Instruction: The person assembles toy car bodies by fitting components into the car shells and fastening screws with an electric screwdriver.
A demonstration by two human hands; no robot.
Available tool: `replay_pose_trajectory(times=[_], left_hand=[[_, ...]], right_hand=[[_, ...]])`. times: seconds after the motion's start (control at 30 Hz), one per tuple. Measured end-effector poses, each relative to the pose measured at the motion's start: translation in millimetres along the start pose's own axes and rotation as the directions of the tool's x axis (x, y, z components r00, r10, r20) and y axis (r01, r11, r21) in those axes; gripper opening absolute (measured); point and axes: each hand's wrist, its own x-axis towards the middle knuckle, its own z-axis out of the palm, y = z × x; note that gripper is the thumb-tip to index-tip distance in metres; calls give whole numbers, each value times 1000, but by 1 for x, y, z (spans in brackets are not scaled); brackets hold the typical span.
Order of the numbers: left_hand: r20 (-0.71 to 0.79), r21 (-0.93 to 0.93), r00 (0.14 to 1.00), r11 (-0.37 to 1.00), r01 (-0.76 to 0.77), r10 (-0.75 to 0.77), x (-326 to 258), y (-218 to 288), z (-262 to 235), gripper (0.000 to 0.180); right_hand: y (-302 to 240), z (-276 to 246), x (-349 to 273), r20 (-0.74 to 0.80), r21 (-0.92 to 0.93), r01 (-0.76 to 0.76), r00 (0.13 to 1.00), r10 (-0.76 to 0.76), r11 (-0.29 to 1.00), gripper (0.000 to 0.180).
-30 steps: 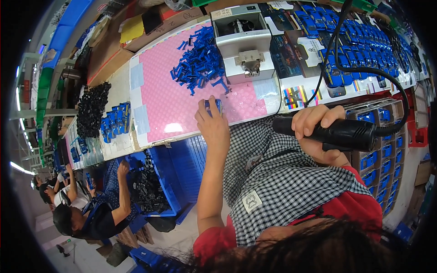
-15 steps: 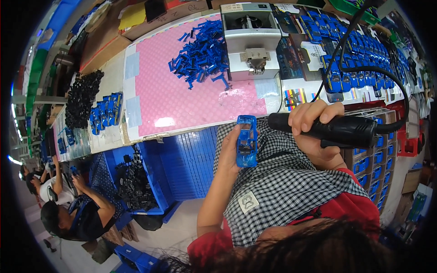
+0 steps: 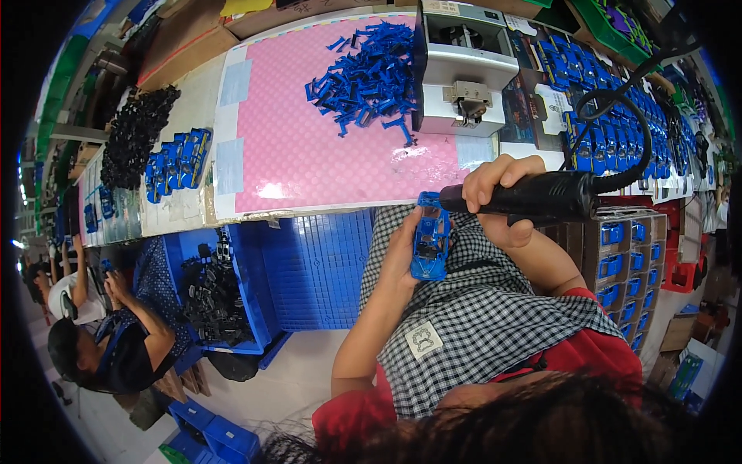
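Observation:
My left hand (image 3: 399,254) holds a blue toy car body (image 3: 430,267) upright on end, its open underside and dark inner parts facing me, just in front of the table edge. In my right hand (image 3: 497,184) is a black electric screwdriver (image 3: 560,193), gripped round its barrel and lying nearly level. Its front end overlaps the top end of the car body; whether the tip touches a screw is hidden. A thick black cable (image 3: 645,127) runs from the back of the screwdriver up to the right.
A pink mat (image 3: 286,147) bears a heap of small blue plastic parts (image 3: 367,77). Beside it stands a grey metal machine (image 3: 456,66). Rows of blue car bodies (image 3: 618,147) lie at right, black parts (image 3: 135,135) at left. A blue crate (image 3: 267,325) stands below; a co-worker (image 3: 116,332) sits left.
The screwdriver has moved left, bringing its front end onto the top of the toy car body. The car body has shifted slightly right and tilted. The whole view has shifted a little.

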Motion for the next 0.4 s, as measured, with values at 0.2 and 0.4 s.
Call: replay_pose_trajectory(times=[0.2, 0.4], left_hand=[[18, -61, 998, 996, 60, -59, 6, -1, -5, 35], [6, -128, 999, 991, 41, -41, 5, -1, -5, 34]], right_hand=[[11, 3, 2, 12, -24, -70, 997, 71, 997, 60], [19, 4, 1, -2, -32, -152, 988, 152, 988, 59]])
